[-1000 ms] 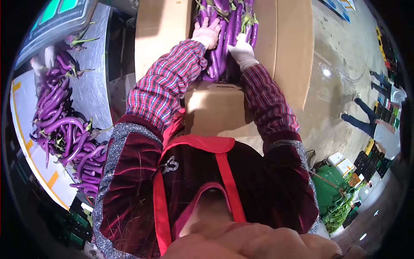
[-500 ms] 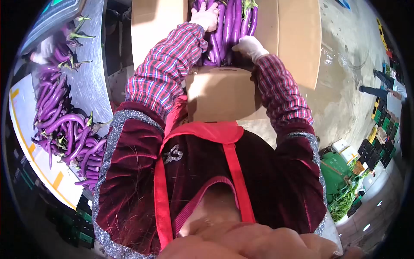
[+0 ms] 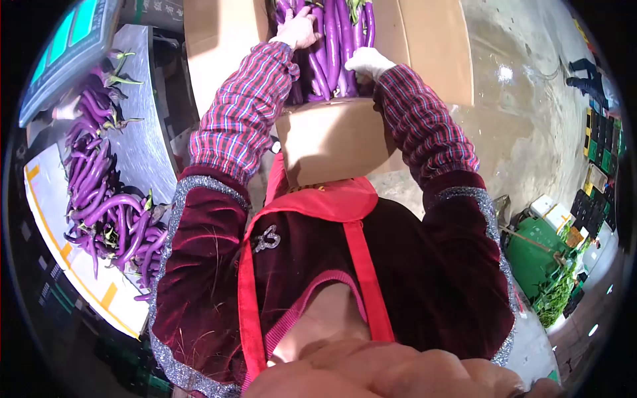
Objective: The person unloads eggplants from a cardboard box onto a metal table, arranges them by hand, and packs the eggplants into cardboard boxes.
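Note:
Long purple eggplants (image 3: 333, 50) lie side by side in an open cardboard box (image 3: 338, 136) at the top of the head view. My left hand (image 3: 296, 30) rests on the eggplants at the box's left side, fingers spread. At the right side, my gloved right hand (image 3: 369, 63) touches the eggplants near their lower ends. Its fingers are drawn together, and whatever lies beneath them is hidden.
To my left, a heap of loose eggplants (image 3: 99, 179) lies by a metal surface (image 3: 136, 99) and a white board (image 3: 63, 239). A scale (image 3: 66, 53) stands above it; a gloved hand (image 3: 66, 108) shows nearby. Right: green bin (image 3: 537, 249), leafy greens (image 3: 554, 295), stacked crates (image 3: 600, 159).
The view has shifted, so the box sits farther left and the scale shows more. Both my hands stay on the eggplants, with the right hand's fingers drawn closer together.

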`<state>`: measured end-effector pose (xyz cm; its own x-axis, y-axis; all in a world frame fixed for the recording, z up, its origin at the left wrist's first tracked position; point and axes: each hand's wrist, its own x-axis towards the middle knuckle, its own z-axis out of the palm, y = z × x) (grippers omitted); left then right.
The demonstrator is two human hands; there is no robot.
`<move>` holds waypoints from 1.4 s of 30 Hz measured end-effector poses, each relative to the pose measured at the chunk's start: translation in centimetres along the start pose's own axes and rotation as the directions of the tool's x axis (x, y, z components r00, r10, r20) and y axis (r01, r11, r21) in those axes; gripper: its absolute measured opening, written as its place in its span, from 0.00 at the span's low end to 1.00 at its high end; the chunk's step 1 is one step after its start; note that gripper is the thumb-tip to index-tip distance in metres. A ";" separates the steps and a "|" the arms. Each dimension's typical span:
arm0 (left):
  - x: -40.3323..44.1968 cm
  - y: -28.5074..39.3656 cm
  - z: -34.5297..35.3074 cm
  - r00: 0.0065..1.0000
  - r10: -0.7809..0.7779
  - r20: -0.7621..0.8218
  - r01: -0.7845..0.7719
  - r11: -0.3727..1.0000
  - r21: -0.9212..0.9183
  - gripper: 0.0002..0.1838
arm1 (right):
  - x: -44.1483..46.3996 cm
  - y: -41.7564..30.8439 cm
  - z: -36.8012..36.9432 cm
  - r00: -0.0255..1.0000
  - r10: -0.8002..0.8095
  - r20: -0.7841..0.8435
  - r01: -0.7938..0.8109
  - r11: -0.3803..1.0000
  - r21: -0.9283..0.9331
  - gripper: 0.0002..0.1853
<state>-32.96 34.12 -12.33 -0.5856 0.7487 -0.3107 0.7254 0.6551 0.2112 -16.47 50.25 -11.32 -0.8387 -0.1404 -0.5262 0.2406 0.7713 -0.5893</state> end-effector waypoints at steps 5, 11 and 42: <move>-6.7 2.3 -6.4 0.989 0.090 -0.115 -0.122 0.941 -0.316 0.24 | 1.9 0.6 0.4 0.953 -0.177 0.245 0.266 0.877 -0.400 0.10; -16.0 7.1 -18.7 0.531 0.545 -0.649 -0.819 0.528 -0.226 0.23 | 2.3 0.3 0.2 0.969 -0.067 -0.237 -0.046 0.896 -0.442 0.11; -22.1 22.7 -23.9 0.099 0.433 -0.896 -0.632 -0.668 -0.393 0.13 | 4.7 0.8 4.9 0.940 -0.322 -0.112 0.254 0.880 -0.402 0.18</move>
<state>-12.19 34.84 21.47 -0.0682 0.4487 0.8911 -0.2570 -0.8709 0.4189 -17.81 47.17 -17.22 -0.9205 -0.3110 -0.2365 -0.1973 0.8924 -0.4059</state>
